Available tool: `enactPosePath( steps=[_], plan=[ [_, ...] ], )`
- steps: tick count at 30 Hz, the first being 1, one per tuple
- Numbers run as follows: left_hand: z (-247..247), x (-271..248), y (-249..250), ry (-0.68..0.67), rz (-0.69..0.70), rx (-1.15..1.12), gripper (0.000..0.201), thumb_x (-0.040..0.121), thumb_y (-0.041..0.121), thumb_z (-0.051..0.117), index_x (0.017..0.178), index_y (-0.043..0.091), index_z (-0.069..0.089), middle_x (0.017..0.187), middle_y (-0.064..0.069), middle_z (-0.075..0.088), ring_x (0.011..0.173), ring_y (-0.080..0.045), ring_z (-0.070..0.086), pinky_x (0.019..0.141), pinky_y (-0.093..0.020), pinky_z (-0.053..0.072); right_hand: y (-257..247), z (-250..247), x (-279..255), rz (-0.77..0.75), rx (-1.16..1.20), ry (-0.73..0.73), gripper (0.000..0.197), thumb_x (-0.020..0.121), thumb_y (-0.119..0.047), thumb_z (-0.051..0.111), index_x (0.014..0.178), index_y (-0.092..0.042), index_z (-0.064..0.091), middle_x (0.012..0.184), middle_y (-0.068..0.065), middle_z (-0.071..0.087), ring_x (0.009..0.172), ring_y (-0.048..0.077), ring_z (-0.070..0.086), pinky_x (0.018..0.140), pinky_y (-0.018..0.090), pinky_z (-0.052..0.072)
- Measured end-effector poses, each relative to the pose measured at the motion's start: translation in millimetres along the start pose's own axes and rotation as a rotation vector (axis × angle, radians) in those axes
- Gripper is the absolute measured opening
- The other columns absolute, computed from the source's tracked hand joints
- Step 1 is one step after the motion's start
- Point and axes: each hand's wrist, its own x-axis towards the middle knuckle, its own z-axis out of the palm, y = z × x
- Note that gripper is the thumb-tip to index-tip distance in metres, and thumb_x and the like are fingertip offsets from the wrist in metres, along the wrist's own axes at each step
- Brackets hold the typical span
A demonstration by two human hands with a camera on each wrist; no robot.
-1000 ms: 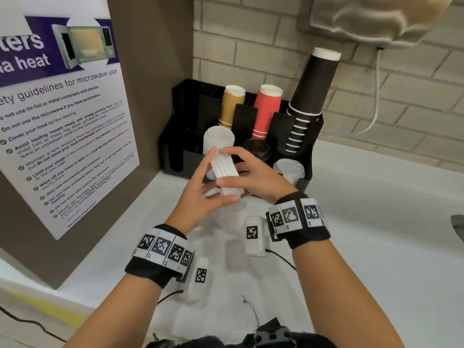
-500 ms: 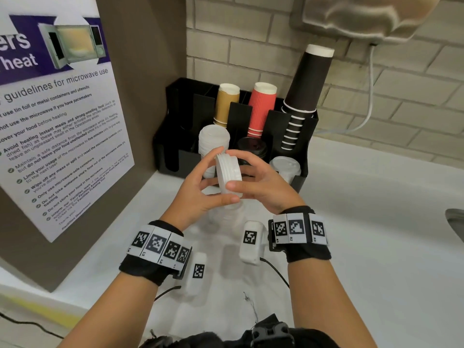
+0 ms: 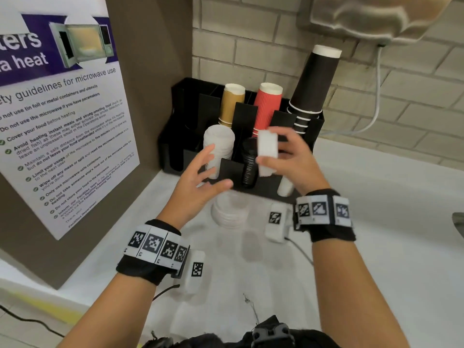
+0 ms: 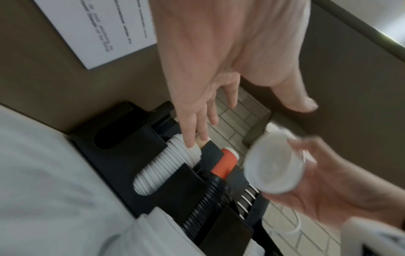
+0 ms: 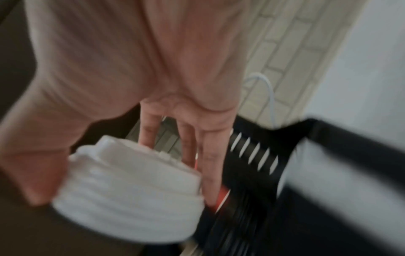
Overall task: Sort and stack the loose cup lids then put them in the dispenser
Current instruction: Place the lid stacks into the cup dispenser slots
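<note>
White worktop [image 3: 376, 222] carries the dispenser [image 3: 251, 172]; stacked lids [image 3: 267, 153] are clamped by right hand [image 3: 293, 159] fingers for loading, left hand [image 3: 198, 182] fingers spread.

The right hand [image 3: 291, 156] is raised, thumb below and fingers [image 5: 206, 175] above, pinching a short stack of white ribbed plastic cup lids [image 3: 267, 151] held on edge. The left hand [image 3: 200, 182] hovers beside it, palm inward, fingers [image 4: 190, 128] spread and straight, holding nothing. Both forearms reach forward.
</note>
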Motion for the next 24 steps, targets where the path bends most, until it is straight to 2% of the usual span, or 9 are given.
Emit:
enactPosePath(
  steps=[1,3,5,9,13,15,19,22,24],
  plan=[
    [-3.5,0.0,-0.9,0.041,0.003,0.031,0.063,0.078,0.034,0.071,0.136,0.038,0.046,0.137,0.011,0.05,0.12,-0.006,0.056,0.099,-0.024,0.045,3.8,-14.4,9.2,-0.007,-0.057,0.09,0.059,0.066,-0.018,0.085,0.116,-0.032,0.056,0.117,0.002,0.061,0.1,0.019,0.061,0.066,0.02,0.053],
    [-10.7,-0.6,-3.5,0.106,0.02,0.086,0.038,0.089,0.027,0.064,0.126,0.028,0.056,0.123,0.015,0.058,0.106,-0.001,0.062,0.091,-0.02,0.047,13.2,-42.4,28.4,0.011,-0.235,0.201,0.06,0.065,-0.023,0.085,0.116,-0.031,0.055,0.119,0.0,0.06,0.103,0.018,0.059,0.075,0.022,0.052],
    [-14.3,-0.2,-6.7,0.125,0.037,0.113,0.025,0.092,0.021,0.063,0.116,0.028,0.06,0.112,0.02,0.061,0.094,0.006,0.063,0.084,-0.016,0.047,24.1,-64.8,44.4,0.087,-0.424,0.191,0.062,0.065,-0.027,0.085,0.119,-0.031,0.054,0.118,-0.002,0.059,0.107,0.018,0.056,0.085,0.028,0.048],
    [-18.6,0.8,-9.5,0.137,0.04,0.135,0.022,0.092,0.016,0.063,0.111,0.029,0.063,0.107,0.02,0.062,0.087,0.005,0.062,0.081,-0.016,0.047,41.8,-71.7,60.8,0.181,-0.644,-0.014,0.067,0.067,-0.02,0.081,0.126,-0.031,0.052,0.122,0.001,0.056,0.114,0.023,0.052,0.087,0.029,0.04],
    [-19.4,1.0,-10.1,0.131,0.025,0.144,0.024,0.092,0.015,0.063,0.106,0.034,0.063,0.106,0.017,0.063,0.085,0.004,0.061,0.087,-0.022,0.048,43.1,-62.0,65.6,0.22,-0.847,-0.155,0.076,0.068,-0.024,0.079,0.135,-0.031,0.045,0.127,0.005,0.054,0.116,0.024,0.051,0.088,0.028,0.04],
    [-20.0,0.0,-11.0,0.136,0.018,0.149,0.024,0.092,0.015,0.063,0.106,0.034,0.063,0.106,0.016,0.063,0.085,0.002,0.061,0.09,-0.025,0.048,41.3,-59.0,66.2,0.244,-0.941,-0.195,0.08,0.069,-0.024,0.079,0.14,-0.03,0.04,0.13,0.009,0.052,0.118,0.026,0.05,0.093,0.03,0.043],
    [-20.8,-1.9,-12.3,0.14,0.012,0.155,0.024,0.092,0.015,0.063,0.104,0.035,0.064,0.105,0.015,0.063,0.086,0.0,0.061,0.088,-0.024,0.047,37.1,-51.0,64.8,0.299,-1.078,-0.237,0.086,0.068,-0.023,0.079,0.143,-0.032,0.037,0.137,0.015,0.043,0.122,0.033,0.049,0.099,0.04,0.047],
    [-22.6,-2.5,-12.1,0.135,0.013,0.166,0.024,0.092,0.015,0.063,0.103,0.036,0.064,0.106,0.015,0.062,0.085,0.001,0.061,0.087,-0.024,0.047,34.7,-43.7,67.1,0.329,-1.171,-0.318,0.08,0.078,-0.022,0.074,0.146,-0.027,0.034,0.14,0.018,0.038,0.127,0.035,0.043,0.102,0.041,0.045],
    [-23.8,-3.0,-11.8,0.142,0.02,0.168,0.025,0.092,0.014,0.063,0.102,0.037,0.064,0.104,0.017,0.062,0.085,0.003,0.06,0.087,-0.023,0.046,36.6,-39.6,67.4,0.353,-1.193,-0.353,0.075,0.079,-0.022,0.072,0.145,-0.02,0.035,0.136,0.021,0.036,0.123,0.036,0.044,0.098,0.039,0.047]
  ],
)
